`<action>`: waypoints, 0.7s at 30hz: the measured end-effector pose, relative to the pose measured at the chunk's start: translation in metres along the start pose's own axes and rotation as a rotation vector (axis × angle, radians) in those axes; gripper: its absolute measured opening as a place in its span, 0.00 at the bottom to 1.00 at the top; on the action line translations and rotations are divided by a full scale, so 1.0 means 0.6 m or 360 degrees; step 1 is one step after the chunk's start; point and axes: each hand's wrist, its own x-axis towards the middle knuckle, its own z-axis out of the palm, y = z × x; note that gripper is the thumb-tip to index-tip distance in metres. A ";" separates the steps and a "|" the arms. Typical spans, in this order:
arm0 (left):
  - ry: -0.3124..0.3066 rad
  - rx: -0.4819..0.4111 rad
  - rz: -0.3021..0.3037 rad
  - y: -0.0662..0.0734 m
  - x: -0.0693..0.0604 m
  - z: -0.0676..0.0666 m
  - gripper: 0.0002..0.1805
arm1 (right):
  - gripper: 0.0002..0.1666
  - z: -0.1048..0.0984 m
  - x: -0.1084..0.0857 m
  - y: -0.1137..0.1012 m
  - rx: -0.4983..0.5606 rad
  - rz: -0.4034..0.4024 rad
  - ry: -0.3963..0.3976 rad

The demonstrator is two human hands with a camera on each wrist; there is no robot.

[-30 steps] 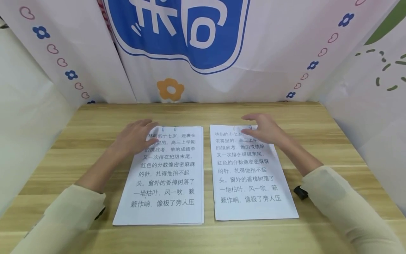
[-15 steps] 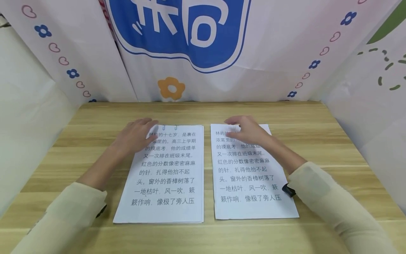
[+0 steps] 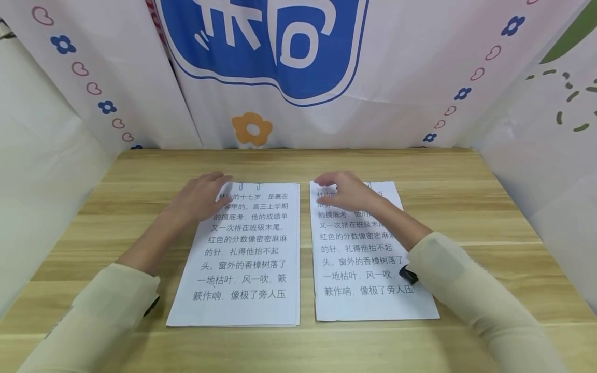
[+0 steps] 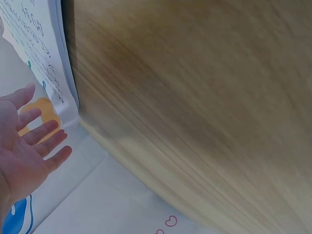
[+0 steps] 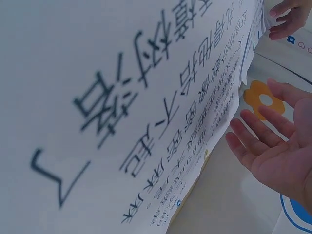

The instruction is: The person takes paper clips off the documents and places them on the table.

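Observation:
Two stacks of white paper printed with large Chinese text lie side by side. Over the upper left corner of the left stack is my left hand, its fingers relaxed and apart. In the left wrist view the fingers of that left hand are spread, holding nothing. Two paper clips sit on this stack's top edge, one of them a blue clip. My right hand hovers over the top of the right stack, covering part of the first lines. In the right wrist view a yellow clip and a blue clip show on its edge.
Both stacks lie on a wooden table. Behind it hangs a white printed sheet with a blue sign and an orange flower. White sheets also flank the table on both sides. A black strap shows at the right sleeve.
My right hand has moved left across the top of the right stack, from its right corner toward its left one. The left hand and both stacks have stayed nearly in place.

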 end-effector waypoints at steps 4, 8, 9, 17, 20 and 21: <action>-0.0003 -0.0009 -0.0016 -0.002 0.002 0.002 0.33 | 0.32 0.004 0.012 -0.001 -0.0023 -0.0017 -0.0007; 0.0004 -0.0018 -0.0031 -0.005 0.006 0.003 0.34 | 0.32 0.009 0.025 -0.007 -0.0009 -0.0025 -0.0007; 0.0001 -0.0019 -0.0033 -0.006 0.007 0.003 0.34 | 0.32 0.010 0.029 -0.009 -0.0003 -0.0029 -0.0005; -0.0024 -0.0012 -0.0033 -0.010 0.014 0.005 0.34 | 0.31 0.022 0.052 -0.026 0.0014 -0.0061 0.0013; -0.0022 -0.0020 -0.0031 -0.010 0.016 0.005 0.33 | 0.31 0.026 0.060 -0.032 0.0028 -0.0052 0.0012; -0.0020 -0.0022 -0.0031 -0.010 0.017 0.005 0.33 | 0.32 0.028 0.063 -0.032 0.0031 -0.0047 0.0010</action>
